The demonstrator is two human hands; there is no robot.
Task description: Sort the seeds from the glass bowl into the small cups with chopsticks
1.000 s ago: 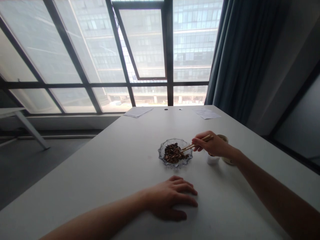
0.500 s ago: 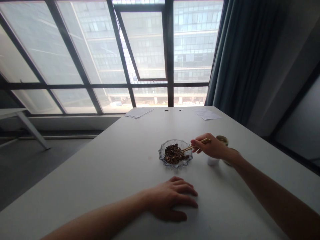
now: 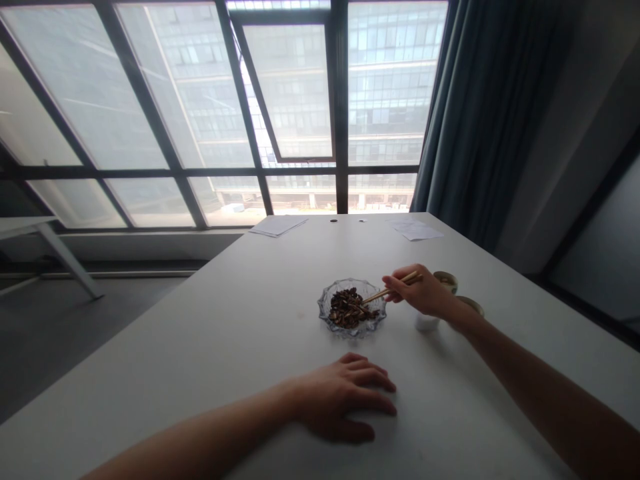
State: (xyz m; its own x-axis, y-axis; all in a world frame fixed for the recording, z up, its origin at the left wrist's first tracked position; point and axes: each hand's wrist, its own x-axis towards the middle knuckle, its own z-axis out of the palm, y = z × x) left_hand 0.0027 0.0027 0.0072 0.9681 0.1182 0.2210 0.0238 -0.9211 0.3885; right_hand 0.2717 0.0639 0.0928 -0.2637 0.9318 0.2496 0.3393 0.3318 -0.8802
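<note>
My right hand [image 3: 414,289] grips a pair of wooden chopsticks [image 3: 393,287]. Their tips reach into a clear glass bowl [image 3: 327,325] with a scalloped rim, touching or very near the dark brown dried pieces [image 3: 349,308] heaped inside; the exact kind of these pieces is too small to tell. My left hand [image 3: 350,397] lies palm down on the white table in front of the bowl, fingers spread, holding nothing. Partly hidden behind my right hand and wrist stand round greenish containers, one cup [image 3: 447,280] and another [image 3: 471,305], and a small white object [image 3: 427,323].
The white table [image 3: 225,333] runs toward the windows. Papers lie at its far left [image 3: 278,227] and a sheet [image 3: 419,230] at its far right. A dark blue curtain [image 3: 465,133] hangs on the right. Another table [image 3: 30,225] stands at the left.
My right hand has shifted very slightly, uncovering more of the rear container beside my wrist. The chopstick tips stay in the bowl, and my left hand rests in the same place.
</note>
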